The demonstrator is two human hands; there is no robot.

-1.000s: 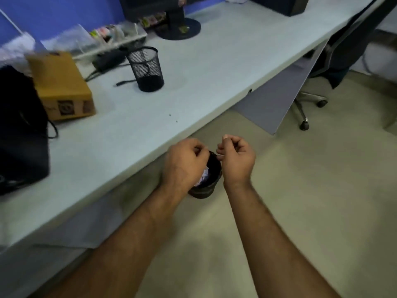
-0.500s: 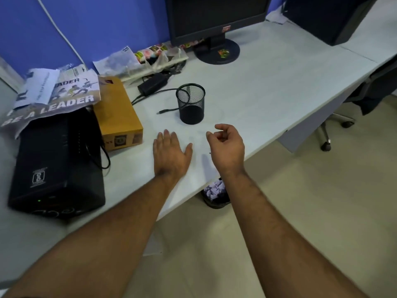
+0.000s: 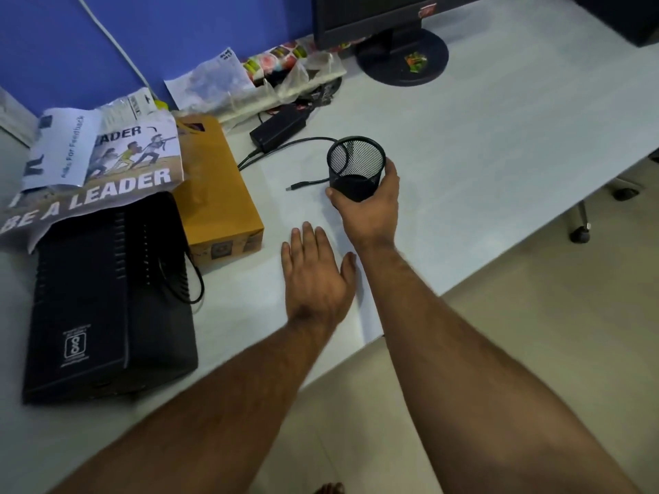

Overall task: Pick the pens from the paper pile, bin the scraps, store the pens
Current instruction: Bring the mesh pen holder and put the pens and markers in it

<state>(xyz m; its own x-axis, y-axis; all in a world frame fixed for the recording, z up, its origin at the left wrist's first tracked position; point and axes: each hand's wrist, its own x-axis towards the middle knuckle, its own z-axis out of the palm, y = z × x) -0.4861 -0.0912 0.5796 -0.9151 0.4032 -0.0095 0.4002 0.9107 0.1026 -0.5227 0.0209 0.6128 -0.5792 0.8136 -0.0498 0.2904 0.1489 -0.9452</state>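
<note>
A black mesh pen holder (image 3: 356, 165) stands upright on the pale desk (image 3: 499, 144). It looks empty inside. My right hand (image 3: 371, 208) wraps around its lower half from the near side, thumb on the left and fingers on the right. My left hand (image 3: 315, 276) lies flat, palm down, on the desk just in front of the holder, fingers together and holding nothing. No pens, paper pile or bin show in this view.
A black box (image 3: 107, 301) and a yellow carton (image 3: 217, 194) sit at the left, under a "BE A LEADER" poster (image 3: 96, 172). A power adapter (image 3: 280, 128) with a loose cable plug (image 3: 296, 187) lies behind the holder. A monitor stand (image 3: 403, 55) is at the back; a chair wheel (image 3: 579, 233) at the right.
My hands rose from the bin on the floor to the desk. My right hand then reached forward and closed around the mesh pen holder. My left hand settled flat.
</note>
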